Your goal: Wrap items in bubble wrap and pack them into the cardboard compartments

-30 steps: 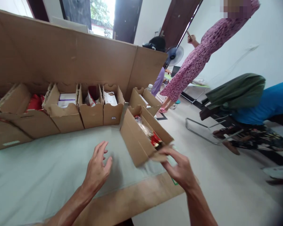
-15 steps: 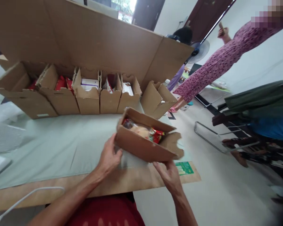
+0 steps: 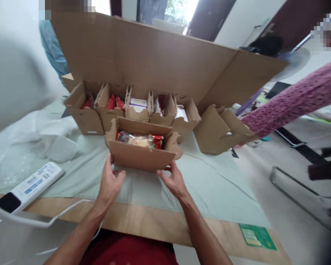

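Note:
An open cardboard box point(image 3: 140, 157) is between my two hands, in front of the middle of a row of similar boxes. Inside it lie clear and red packets of packaged food point(image 3: 140, 140). My left hand point(image 3: 110, 184) grips the box's lower left end, fingers behind the corner and thumb apart in front. At the lower right, my right hand point(image 3: 175, 180) has its fingers under and behind the bottom edge. Whether the box touches the cloth is hard to tell.
Behind stands a row of cardboard boxes point(image 3: 162, 117) with red packets and white cartons, backed by a tall cardboard panel point(image 3: 165, 62). A tilted box point(image 3: 212, 130) sits at right. On the left are a white power strip point(image 3: 30, 187), a cable and clear plastic wrap point(image 3: 55, 138).
The box has moved left along the row, from near its right end to its middle, and sits more level, with both hands on it. The camera view has turned left.

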Motion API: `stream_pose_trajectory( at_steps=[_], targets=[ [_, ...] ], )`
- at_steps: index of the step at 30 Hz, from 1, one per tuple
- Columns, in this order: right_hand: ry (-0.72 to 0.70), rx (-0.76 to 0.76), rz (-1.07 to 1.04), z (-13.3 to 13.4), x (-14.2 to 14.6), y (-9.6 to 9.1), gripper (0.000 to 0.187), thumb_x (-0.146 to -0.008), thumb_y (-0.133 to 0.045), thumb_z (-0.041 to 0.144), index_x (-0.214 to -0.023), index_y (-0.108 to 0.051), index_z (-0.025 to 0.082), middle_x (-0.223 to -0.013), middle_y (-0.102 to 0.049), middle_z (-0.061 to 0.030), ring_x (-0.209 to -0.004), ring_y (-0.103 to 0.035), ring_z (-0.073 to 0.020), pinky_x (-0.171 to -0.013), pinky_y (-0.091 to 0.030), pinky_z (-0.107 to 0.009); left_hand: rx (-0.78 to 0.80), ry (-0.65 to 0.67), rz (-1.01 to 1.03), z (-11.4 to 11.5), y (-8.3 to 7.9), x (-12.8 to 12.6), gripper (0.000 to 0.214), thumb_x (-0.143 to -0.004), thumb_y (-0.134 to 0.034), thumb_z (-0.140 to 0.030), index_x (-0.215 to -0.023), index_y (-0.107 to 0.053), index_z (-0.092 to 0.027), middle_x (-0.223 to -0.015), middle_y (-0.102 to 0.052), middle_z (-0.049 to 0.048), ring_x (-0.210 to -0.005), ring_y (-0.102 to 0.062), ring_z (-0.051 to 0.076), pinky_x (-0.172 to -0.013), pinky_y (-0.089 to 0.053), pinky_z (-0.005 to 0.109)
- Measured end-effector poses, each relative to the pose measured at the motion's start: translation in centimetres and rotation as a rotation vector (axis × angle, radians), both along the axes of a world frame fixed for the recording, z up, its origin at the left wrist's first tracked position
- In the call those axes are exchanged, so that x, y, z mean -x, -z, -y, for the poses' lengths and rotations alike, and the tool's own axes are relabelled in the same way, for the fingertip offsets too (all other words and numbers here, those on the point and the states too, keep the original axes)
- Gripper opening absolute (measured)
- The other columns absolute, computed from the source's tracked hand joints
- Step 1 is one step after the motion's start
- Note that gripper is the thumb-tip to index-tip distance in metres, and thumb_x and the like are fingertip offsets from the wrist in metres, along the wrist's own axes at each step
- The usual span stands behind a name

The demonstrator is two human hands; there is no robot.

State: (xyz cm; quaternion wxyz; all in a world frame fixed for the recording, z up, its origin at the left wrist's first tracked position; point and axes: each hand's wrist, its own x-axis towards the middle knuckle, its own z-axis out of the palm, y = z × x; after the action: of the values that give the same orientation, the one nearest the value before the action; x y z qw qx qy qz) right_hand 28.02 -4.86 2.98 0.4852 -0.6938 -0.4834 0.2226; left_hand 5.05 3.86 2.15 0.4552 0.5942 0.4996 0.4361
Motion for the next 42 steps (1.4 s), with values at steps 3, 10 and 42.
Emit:
stream_pose_trajectory(
  at_steps=[3,10,42],
  targets=[
    [0.043,-0.034,-0.06,0.2,-1.4,0.0,0.052,-0.079,-0.073,0.047,-0.123,-0.059,0.023,-0.118,-0.073,-0.0111,-0.093,-0.074,-0.0266,-0.08,-0.064,-0.043,0.004,0.093,0.062,-0.1,1.0,-1.3,0.09,-0.081,-0.06,-0.025,-0.162,-0.02,-0.023,-0.166,-0.033,0.0162,-0.153,-0.037,0.031,-0.111,-0.051,0.047],
    [0.227,0.088,0.115,2.3,0.9,-3.8,0.034,-0.086,-0.068,0.049,-0.104,-0.075,0.021,-0.075,-0.075,-0.0058,-0.067,-0.073,-0.0239,-0.064,-0.062,-0.037,-0.064,0.143,0.153,0.4,-0.8,0.4,0.08,-0.087,-0.056,-0.022,-0.16,-0.024,-0.019,-0.166,-0.033,0.0186,-0.155,-0.032,0.03,-0.119,-0.042,0.049],
    [0.08,0.371,-0.127,10.1,-2.0,-0.3,0.039,-0.082,-0.065,0.057,-0.07,-0.059,0.02,-0.063,-0.054,0.0017,-0.06,-0.047,-0.0147,-0.059,-0.04,-0.028,-0.44,0.252,-0.428,5.9,2.4,5.8,0.037,-0.093,-0.056,-0.023,-0.13,-0.063,-0.02,-0.144,-0.057,0.0167,-0.138,-0.05,0.035,-0.111,-0.047,0.057]
  ],
)
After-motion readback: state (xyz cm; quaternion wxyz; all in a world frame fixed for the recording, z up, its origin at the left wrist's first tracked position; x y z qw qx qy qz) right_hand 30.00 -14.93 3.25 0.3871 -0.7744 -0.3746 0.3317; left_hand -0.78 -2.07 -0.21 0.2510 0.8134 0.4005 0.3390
